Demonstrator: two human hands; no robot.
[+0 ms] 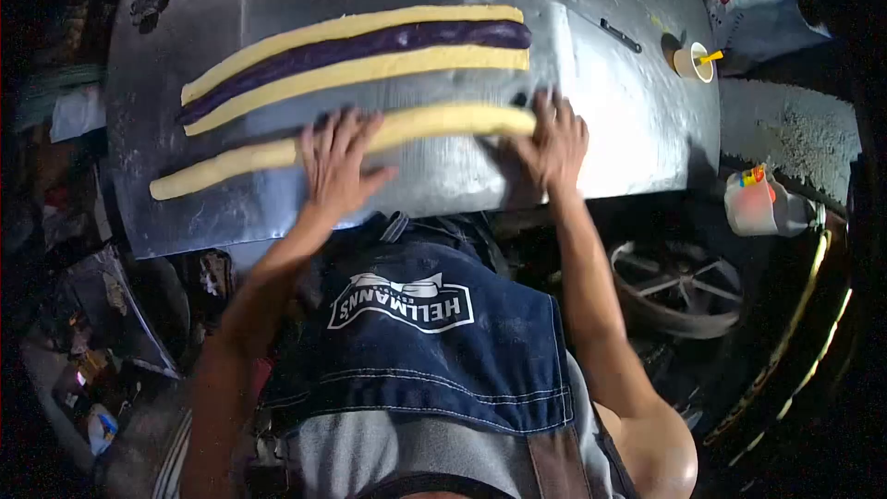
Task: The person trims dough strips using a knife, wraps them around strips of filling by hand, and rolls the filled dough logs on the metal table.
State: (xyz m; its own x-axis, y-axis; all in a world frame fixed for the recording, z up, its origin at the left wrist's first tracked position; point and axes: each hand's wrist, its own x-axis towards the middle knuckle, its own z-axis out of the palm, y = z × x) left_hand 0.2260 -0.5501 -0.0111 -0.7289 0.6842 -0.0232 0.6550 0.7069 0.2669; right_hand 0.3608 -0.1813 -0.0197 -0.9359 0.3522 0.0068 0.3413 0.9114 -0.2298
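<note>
Long, pale-yellow, cylindrical dough rope on a curved silver metal table, under the left hand and right hand, fingers spread; uneven pressure could thin or tear it.

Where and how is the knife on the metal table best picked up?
Probably by its black handle, with the right hand coming from above and the right: it lies flat, handle end toward the person's right, slim blade pointing away to the left.
</note>
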